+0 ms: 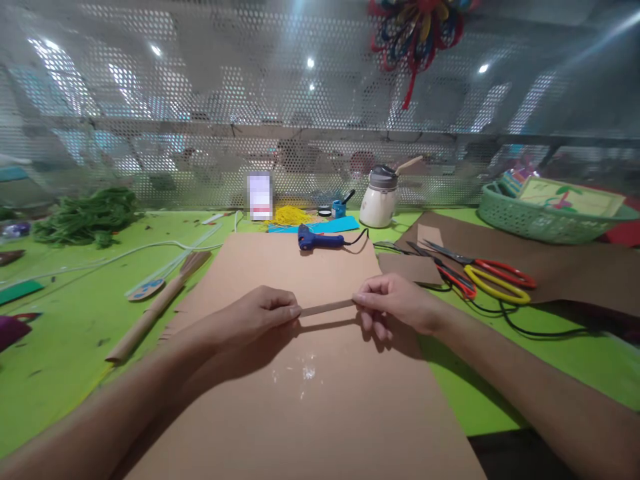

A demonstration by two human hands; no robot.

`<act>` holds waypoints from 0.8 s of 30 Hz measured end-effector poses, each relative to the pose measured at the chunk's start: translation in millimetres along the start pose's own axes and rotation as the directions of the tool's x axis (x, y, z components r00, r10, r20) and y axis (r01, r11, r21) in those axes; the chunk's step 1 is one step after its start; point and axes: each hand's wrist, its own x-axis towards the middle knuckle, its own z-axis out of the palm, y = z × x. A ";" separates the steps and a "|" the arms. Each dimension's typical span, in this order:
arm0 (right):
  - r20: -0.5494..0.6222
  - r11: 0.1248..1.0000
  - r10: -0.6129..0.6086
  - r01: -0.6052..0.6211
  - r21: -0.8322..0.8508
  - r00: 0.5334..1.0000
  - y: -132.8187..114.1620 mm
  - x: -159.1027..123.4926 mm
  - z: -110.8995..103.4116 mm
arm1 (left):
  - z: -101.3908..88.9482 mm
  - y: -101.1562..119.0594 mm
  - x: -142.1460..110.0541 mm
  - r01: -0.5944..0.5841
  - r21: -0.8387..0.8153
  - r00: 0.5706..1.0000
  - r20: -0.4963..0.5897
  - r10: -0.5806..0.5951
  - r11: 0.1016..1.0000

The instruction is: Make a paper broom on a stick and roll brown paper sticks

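Note:
A narrow brown paper strip (327, 307) is stretched level between my two hands, a little above a large tan cardboard sheet (350, 413). My left hand (265, 310) pinches its left end between thumb and fingers. At the other end, my right hand (395, 303) grips the strip with thumb and forefinger, the other fingers curled below. The strip's shadow falls on the sheet just under it. Shiny clear spots, perhaps dried glue, mark the sheet nearer to me. Beyond the hands a blue glue gun (323, 240) lies on the sheet's far part.
Scissors with red and yellow handles (500, 280) lie at right beside brown paper (565, 273) and black cords. A green basket (545, 217) stands behind them. A white jar (379, 200) is at the back. On the left are a rolled paper tube (155, 313) and green shreds (85, 217).

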 end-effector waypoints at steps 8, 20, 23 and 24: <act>-0.200 0.875 -0.337 0.228 -0.426 0.920 -1.1 -1.6 10.3 | 7.1 17.3 -2.8 -0.026 -0.200 0.994 -0.108 0.004 0.980; -0.015 0.553 -0.614 0.417 -0.721 0.790 3.4 -3.4 6.6 | 7.4 16.1 -1.0 0.018 -0.115 1.000 -0.001 -0.019 0.993; 0.028 0.516 -0.615 0.430 -0.741 0.788 5.1 -2.6 3.9 | 13.0 8.4 0.8 0.019 -0.223 1.000 -0.015 -0.023 0.975; 0.049 0.493 -0.621 0.438 -0.751 0.782 5.5 -2.5 3.3 | 14.6 5.7 1.0 0.011 -0.234 0.999 -0.035 -0.020 0.972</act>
